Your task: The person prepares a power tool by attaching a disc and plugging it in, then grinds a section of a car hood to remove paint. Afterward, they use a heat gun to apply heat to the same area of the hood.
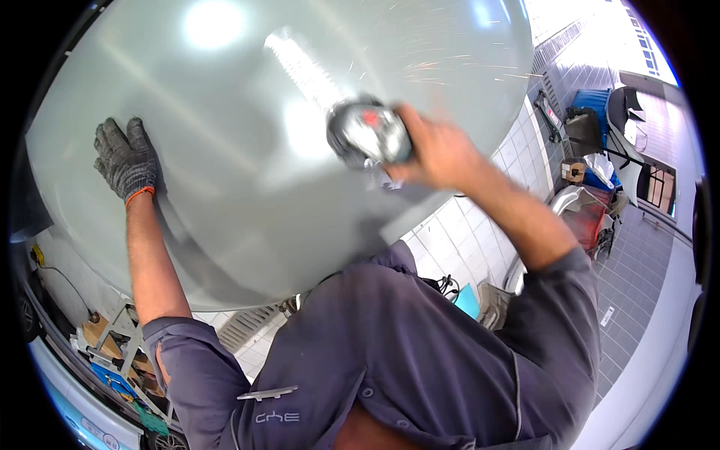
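Note:
A large, smooth, grey-green car body panel spreads out in front of me. On its left part my left hand, in a grey knitted glove with an orange cuff, lies flat with the fingers stretched. My bare right hand is wrapped round a grinder, blurred by motion and held against the panel. From the grinder a shiny strip of bare metal runs up and to the left. Sparks fly across the panel beyond the tool. The grinder's underside is hidden.
Down at the left stand a cart with boxes and a light blue car. A floor grating and black cables lie below the panel. At the right are a blue bin, a cardboard box and clutter on tiles.

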A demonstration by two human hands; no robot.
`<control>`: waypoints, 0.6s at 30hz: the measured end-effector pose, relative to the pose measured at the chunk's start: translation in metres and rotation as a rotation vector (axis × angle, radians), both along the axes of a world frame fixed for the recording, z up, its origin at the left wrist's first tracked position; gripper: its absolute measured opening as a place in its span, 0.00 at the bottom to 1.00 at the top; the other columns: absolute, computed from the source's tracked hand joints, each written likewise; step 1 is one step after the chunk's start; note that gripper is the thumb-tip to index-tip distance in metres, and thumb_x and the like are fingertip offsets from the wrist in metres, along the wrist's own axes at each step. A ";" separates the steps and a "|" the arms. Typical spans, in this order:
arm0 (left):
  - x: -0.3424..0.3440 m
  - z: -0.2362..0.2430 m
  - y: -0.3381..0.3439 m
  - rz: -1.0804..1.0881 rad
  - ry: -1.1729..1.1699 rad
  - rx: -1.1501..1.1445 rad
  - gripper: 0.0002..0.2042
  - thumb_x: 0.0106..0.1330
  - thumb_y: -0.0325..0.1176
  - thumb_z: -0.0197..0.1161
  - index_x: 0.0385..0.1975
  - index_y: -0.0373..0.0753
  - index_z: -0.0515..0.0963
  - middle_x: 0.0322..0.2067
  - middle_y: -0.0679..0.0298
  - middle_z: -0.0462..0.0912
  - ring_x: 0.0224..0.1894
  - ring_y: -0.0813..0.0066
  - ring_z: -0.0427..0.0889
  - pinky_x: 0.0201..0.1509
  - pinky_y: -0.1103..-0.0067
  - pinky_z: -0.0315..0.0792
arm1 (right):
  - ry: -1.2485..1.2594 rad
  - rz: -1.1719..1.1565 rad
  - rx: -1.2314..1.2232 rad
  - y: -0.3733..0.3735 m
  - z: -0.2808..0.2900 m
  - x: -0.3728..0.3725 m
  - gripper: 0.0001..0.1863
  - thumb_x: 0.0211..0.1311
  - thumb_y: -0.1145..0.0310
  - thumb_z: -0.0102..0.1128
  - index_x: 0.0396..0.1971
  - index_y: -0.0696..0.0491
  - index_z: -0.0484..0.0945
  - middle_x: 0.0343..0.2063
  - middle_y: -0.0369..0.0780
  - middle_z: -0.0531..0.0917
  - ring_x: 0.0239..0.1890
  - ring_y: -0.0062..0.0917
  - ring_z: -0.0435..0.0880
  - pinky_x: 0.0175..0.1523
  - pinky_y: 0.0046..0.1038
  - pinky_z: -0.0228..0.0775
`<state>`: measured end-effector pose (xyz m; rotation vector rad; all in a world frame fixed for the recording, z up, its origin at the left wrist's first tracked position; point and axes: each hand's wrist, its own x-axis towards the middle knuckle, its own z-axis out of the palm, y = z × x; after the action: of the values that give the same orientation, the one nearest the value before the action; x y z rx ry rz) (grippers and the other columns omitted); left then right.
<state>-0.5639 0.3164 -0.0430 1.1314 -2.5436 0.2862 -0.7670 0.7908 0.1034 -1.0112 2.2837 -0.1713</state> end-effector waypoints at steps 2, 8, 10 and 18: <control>-0.002 0.002 0.001 -0.007 0.018 0.001 0.36 0.75 0.62 0.43 0.73 0.41 0.61 0.75 0.53 0.60 0.77 0.56 0.55 0.78 0.54 0.48 | -0.016 -0.001 -0.116 0.036 0.001 0.038 0.43 0.52 0.51 0.72 0.65 0.51 0.61 0.40 0.51 0.85 0.44 0.49 0.86 0.48 0.46 0.78; 0.003 -0.005 -0.011 -0.050 0.017 0.037 0.36 0.75 0.63 0.43 0.73 0.41 0.62 0.74 0.52 0.60 0.77 0.56 0.56 0.77 0.53 0.49 | 0.090 -0.087 -0.044 -0.021 -0.011 0.006 0.41 0.52 0.49 0.72 0.62 0.52 0.64 0.42 0.51 0.84 0.44 0.52 0.85 0.48 0.45 0.79; 0.009 -0.005 -0.011 -0.033 -0.008 0.031 0.36 0.75 0.63 0.43 0.73 0.41 0.62 0.74 0.52 0.60 0.77 0.56 0.56 0.77 0.53 0.49 | 0.071 -0.063 -0.046 0.014 -0.011 0.005 0.42 0.51 0.49 0.72 0.62 0.51 0.64 0.43 0.51 0.85 0.43 0.50 0.85 0.49 0.45 0.79; 0.008 -0.004 -0.010 -0.023 0.025 0.051 0.36 0.75 0.62 0.43 0.73 0.41 0.61 0.75 0.53 0.59 0.78 0.56 0.54 0.78 0.55 0.47 | 0.121 -0.020 -0.045 -0.028 -0.006 -0.010 0.41 0.54 0.52 0.71 0.60 0.57 0.62 0.40 0.52 0.84 0.44 0.50 0.85 0.47 0.46 0.77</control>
<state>-0.5563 0.3068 -0.0473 1.1162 -2.5541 0.2014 -0.7766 0.7630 0.0973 -1.0481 2.4097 -0.1741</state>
